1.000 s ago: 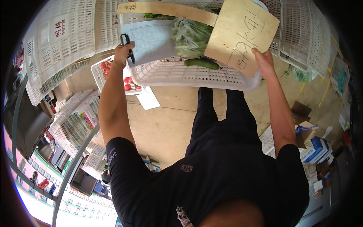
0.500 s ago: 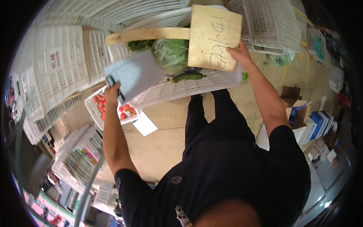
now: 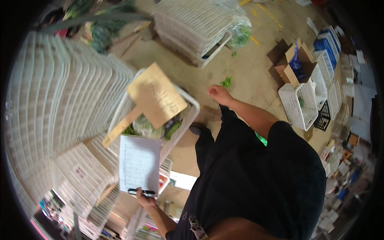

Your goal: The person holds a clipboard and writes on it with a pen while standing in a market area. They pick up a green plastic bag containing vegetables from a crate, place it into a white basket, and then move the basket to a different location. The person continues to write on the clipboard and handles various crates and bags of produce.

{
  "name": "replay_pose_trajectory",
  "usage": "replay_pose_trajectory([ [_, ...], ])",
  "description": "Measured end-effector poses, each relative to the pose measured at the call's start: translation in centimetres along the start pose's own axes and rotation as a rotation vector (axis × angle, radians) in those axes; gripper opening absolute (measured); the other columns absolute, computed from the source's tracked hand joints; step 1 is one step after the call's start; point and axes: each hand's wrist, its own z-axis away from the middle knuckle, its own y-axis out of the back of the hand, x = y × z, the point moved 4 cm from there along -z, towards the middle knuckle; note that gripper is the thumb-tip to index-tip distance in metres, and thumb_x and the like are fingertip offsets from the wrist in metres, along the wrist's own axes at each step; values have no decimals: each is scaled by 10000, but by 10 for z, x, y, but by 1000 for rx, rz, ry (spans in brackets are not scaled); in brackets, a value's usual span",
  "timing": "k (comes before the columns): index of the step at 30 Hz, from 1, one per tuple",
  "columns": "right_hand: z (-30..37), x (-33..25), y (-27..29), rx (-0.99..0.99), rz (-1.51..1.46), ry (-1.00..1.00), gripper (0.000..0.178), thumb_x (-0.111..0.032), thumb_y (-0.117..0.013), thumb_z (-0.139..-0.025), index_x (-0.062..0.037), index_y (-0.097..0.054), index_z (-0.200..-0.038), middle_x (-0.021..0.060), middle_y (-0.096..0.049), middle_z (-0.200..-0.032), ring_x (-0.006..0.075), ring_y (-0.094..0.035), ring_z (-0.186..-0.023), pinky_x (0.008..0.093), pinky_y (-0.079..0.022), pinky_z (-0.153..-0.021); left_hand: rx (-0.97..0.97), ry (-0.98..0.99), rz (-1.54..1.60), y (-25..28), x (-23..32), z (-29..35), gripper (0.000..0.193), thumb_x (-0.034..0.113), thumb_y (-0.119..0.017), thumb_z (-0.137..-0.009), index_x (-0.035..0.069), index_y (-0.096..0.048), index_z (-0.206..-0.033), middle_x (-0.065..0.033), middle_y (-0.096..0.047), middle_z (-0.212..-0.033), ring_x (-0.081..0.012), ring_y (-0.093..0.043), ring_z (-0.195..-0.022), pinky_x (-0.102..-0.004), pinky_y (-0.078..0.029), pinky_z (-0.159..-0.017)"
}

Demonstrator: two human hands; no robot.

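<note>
My left hand [image 3: 146, 200] grips the bottom edge of a clipboard [image 3: 140, 164] with a printed list on it; a black pen or clip [image 3: 141, 192] lies across that edge by my fingers. My right hand [image 3: 219, 94] hangs free of any object, fingers curled in with nothing visible in them. To its left, a wooden paddle-shaped sign [image 3: 154, 96] with handwriting lies across a white plastic crate [image 3: 194, 108]. Beneath the sign are bagged leafy greens [image 3: 146, 127] and a green cucumber-like vegetable [image 3: 173, 130]. Red tomatoes [image 3: 163, 180] show partly beside the clipboard.
Tall nested white crates [image 3: 68, 96] stand at the left. More stacked crates [image 3: 192, 28] sit at the top, beside bagged greens [image 3: 241, 35]. On the right are an open cardboard box [image 3: 294, 66] and a white basket [image 3: 298, 106]. A leafy scrap [image 3: 226, 82] lies on the floor.
My right hand has let go of the wooden sign, which rests on the crate, and has drawn away. The view has turned rightward. My left hand keeps hold of the clipboard.
</note>
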Motion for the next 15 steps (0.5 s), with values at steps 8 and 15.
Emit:
replay_pose_trajectory([
  [8,178,-245,186,-535,-947,407,657,-484,-674,-899,50,-596,-1274,169,-648,-1230,254,-602,-1163,387,-455,-993,-440,189,-76,-327,-49,-7,427,120,-593,-828,-2,-534,-1232,-133,-610,-1171,-318,-577,-1120,-463,-464,-1008],
  [15,228,-342,353,-540,-933,1267,943,-660,-514,-931,73,-306,-1486,493,-362,-1372,616,-402,-1289,662,-373,-1006,-591,292,-249,-567,-118,37,390,111,-581,-839,33,-571,-1222,-96,-648,-1124,-293,-616,-1065,-450,-487,-996],
])
